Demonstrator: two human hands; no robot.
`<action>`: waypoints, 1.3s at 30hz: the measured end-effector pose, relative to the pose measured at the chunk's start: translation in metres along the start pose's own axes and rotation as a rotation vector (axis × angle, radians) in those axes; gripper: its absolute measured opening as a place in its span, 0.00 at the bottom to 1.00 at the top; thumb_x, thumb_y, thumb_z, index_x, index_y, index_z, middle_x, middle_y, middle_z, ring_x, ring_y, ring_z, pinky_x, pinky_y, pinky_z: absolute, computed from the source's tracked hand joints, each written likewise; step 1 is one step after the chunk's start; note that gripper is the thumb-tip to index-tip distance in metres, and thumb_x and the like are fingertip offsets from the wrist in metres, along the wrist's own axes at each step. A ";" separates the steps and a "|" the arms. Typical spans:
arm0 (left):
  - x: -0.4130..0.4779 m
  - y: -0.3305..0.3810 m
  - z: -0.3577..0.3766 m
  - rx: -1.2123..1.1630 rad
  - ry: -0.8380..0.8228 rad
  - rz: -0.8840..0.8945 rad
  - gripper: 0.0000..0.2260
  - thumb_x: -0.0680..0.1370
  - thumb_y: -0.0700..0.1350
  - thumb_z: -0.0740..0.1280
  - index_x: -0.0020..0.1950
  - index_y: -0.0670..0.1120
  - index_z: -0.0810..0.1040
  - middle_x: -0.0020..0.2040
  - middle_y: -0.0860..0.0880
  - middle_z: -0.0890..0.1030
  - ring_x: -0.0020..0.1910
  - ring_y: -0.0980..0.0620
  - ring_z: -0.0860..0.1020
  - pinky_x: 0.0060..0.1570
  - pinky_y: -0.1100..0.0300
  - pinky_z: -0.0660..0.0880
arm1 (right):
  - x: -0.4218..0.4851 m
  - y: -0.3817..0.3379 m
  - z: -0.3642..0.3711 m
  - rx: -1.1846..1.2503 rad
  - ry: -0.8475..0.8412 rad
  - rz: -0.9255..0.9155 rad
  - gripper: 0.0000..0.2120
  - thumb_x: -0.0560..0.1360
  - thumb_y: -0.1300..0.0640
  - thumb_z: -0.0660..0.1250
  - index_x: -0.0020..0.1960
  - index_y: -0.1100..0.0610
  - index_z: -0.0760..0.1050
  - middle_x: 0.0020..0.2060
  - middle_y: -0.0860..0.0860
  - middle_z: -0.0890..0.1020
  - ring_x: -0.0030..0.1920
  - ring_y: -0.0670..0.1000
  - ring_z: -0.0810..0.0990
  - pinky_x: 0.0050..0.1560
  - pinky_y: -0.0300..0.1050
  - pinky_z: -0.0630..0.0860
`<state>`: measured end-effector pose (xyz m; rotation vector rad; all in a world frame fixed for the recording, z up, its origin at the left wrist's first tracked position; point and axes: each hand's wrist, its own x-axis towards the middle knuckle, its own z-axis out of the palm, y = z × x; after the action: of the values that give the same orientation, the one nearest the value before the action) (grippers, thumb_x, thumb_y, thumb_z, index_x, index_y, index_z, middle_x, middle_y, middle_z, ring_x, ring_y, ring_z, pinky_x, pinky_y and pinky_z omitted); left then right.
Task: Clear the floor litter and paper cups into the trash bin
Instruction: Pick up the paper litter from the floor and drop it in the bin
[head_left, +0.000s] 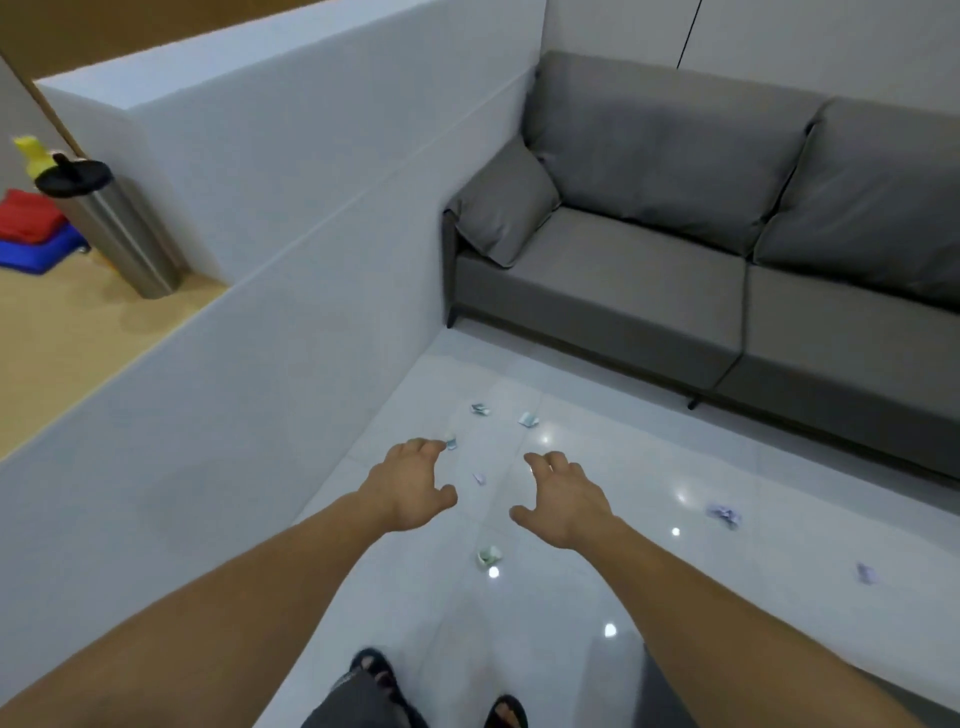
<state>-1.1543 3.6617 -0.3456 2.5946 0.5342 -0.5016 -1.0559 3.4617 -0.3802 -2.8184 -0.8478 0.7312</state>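
A: How much litter is counted?

B: Seven small crumpled paper scraps (723, 514) are seen scattered on the glossy white tiled floor (769, 613). One cylindrical steel trash bin (119, 234) with a black lid is seen well apart, beyond the white partition wall (260, 234).

A: And the fingers?

B: The left hand (415, 483) and right hand (563, 499) are held out above the scraps, fingers loosely spread, nothing gripped. The left fingertips are seen just beside one scrap (452, 444); whether it is touched cannot be told.

A: The room?

B: One grey fabric sofa (623, 291) with one grey cushion (506, 208) is set in the corner.
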 end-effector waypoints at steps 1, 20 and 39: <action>0.021 -0.001 -0.004 0.001 -0.004 0.009 0.32 0.76 0.56 0.63 0.77 0.49 0.57 0.76 0.47 0.60 0.73 0.45 0.59 0.70 0.50 0.62 | 0.018 -0.001 -0.004 0.006 0.011 0.002 0.37 0.74 0.38 0.63 0.77 0.50 0.53 0.73 0.52 0.61 0.69 0.57 0.64 0.59 0.52 0.71; 0.413 -0.129 0.196 0.104 -0.541 0.096 0.31 0.76 0.56 0.62 0.76 0.49 0.57 0.75 0.47 0.61 0.72 0.46 0.60 0.66 0.50 0.63 | 0.318 0.076 0.260 0.152 -0.399 0.318 0.41 0.72 0.35 0.65 0.78 0.47 0.51 0.74 0.52 0.60 0.69 0.58 0.64 0.60 0.53 0.70; 0.538 -0.214 0.553 -0.056 -0.628 -0.049 0.28 0.77 0.57 0.62 0.74 0.50 0.61 0.72 0.50 0.65 0.69 0.49 0.65 0.64 0.52 0.66 | 0.443 0.172 0.608 0.050 -0.396 0.051 0.34 0.65 0.38 0.69 0.66 0.51 0.64 0.62 0.54 0.63 0.58 0.56 0.67 0.48 0.48 0.73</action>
<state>-0.9280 3.7230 -1.1110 2.2004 0.3812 -1.2332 -0.9390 3.5379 -1.1393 -2.6993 -0.7932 1.3277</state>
